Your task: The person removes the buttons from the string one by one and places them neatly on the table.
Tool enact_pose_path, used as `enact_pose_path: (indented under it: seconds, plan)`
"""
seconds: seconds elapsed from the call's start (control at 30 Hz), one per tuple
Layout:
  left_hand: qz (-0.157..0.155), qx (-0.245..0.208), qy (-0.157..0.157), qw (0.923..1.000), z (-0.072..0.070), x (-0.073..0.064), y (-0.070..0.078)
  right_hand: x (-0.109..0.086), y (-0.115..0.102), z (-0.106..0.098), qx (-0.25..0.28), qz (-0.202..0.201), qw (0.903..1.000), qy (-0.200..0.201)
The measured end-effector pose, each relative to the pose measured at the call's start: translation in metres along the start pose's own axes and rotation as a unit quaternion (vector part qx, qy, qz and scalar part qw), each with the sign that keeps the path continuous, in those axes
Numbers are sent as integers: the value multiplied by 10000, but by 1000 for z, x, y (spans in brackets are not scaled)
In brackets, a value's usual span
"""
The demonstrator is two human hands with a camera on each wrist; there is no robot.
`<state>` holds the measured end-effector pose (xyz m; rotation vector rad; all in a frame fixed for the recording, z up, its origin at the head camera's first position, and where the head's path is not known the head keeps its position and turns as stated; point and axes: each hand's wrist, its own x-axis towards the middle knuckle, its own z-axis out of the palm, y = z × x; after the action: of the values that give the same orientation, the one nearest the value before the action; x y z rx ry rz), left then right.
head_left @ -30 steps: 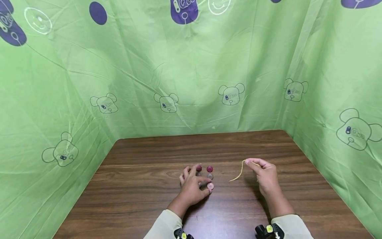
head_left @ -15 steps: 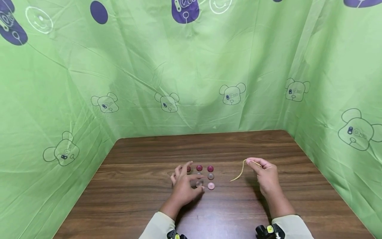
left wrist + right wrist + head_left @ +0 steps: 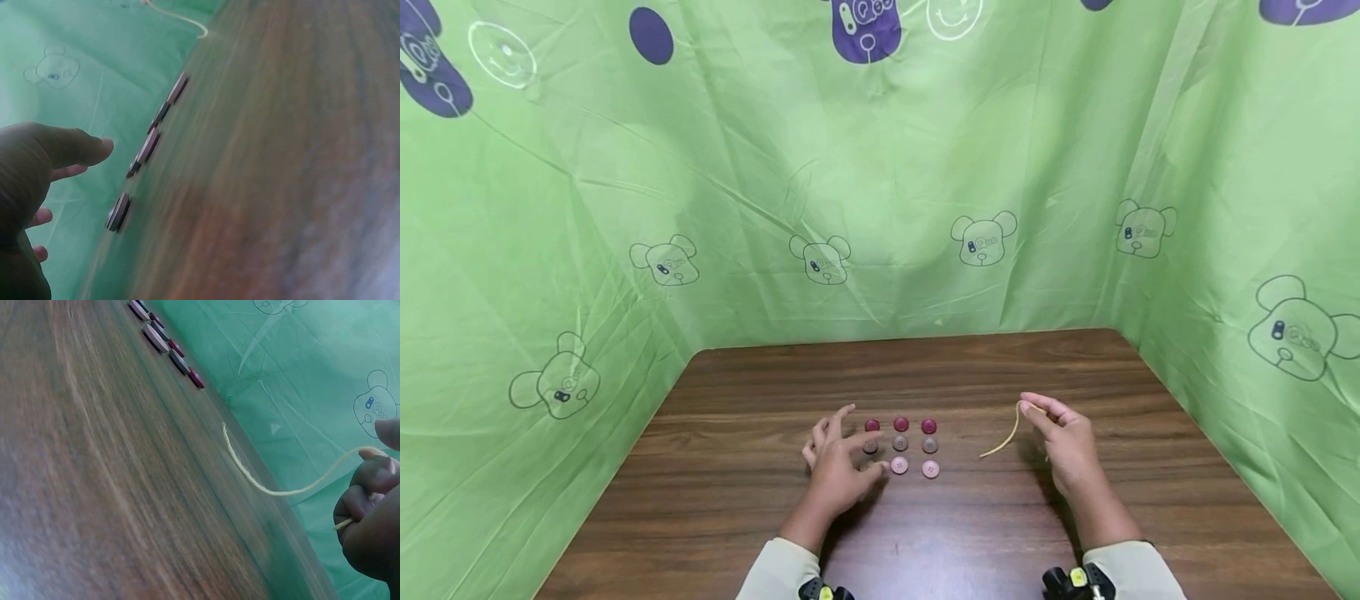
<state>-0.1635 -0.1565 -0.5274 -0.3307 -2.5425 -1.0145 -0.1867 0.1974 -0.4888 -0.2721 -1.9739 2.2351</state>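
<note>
My left hand [image 3: 837,471] hovers at the left end of a grid of buttons, fingers spread and nothing in its grasp. The back row has dark red buttons [image 3: 901,424], and grey buttons [image 3: 900,443] form the middle row. In front are two pink buttons [image 3: 899,465], one just beside my thumb tip. The left wrist view has the hand apart from the grey button [image 3: 118,212] lying on the table. My right hand [image 3: 1067,442] pinches a thin yellow string [image 3: 275,492] between thumb and forefinger; one end hangs toward the tabletop, and a short end shows by the curled fingers.
The brown wood-grain table [image 3: 1000,533] carries the buttons. Green printed fabric [image 3: 887,167] encloses the table's back and both sides.
My left hand has moved left across the grid, uncovering the middle column and then most of the left column. My right hand stays nearly still with the string.
</note>
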Motion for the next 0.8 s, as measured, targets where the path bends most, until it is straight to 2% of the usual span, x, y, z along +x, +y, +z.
enact_pose_path:
  seconds: [0.17,0.3,0.43,0.63,0.8]
  plan:
    - [203,0,258,9995,4,-1,-12,0,-2,2,70,9,10000,-35]
    - [-29,-191,169,9997,-4,-2,-8,0,-4,1,-90,185,9998,15]
    - [-289,-97,21,9995,-12,-2,-5,0,-5,-1,-454,393,9982,16]
    - [-333,34,13,9994,-18,-3,-8,0,-5,-4,-843,512,9951,12]
    - [-544,144,-40,9984,-21,-3,-12,0,-1,-5,-1094,506,9927,80]
